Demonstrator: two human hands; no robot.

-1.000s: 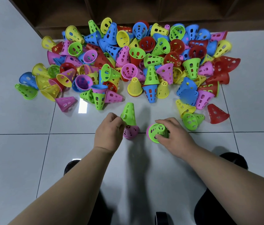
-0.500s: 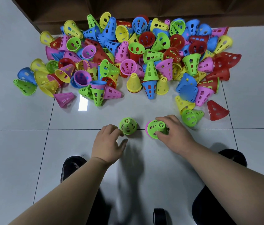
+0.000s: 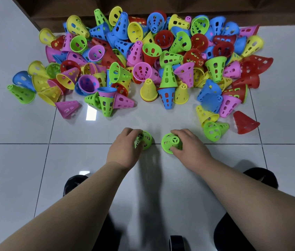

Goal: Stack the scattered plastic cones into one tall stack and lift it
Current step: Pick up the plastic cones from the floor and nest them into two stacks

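- While I crouch over the floor (image 3: 16, 160), my left hand (image 3: 125, 149) has its fingers (image 3: 134, 132) wrapped round a green cone (image 3: 145, 140), which seems tipped, right in front of me.
- Right hand (image 3: 190, 147) grips a second green cone (image 3: 168, 143) by its narrow top; it sits rim down, just beside the first, not touching.
- The pile (image 3: 148, 57) lies beyond both, well apart.
- These look like thin, holed plastic: light, I'd guess, a bit springy, with smooth walls that may slip.
- Best hold, I reckon: the narrow upper half, fingertips catching the holes. The wide rim might flex.
- A tall stack will likely sway, so grip it low and steady it higher up.
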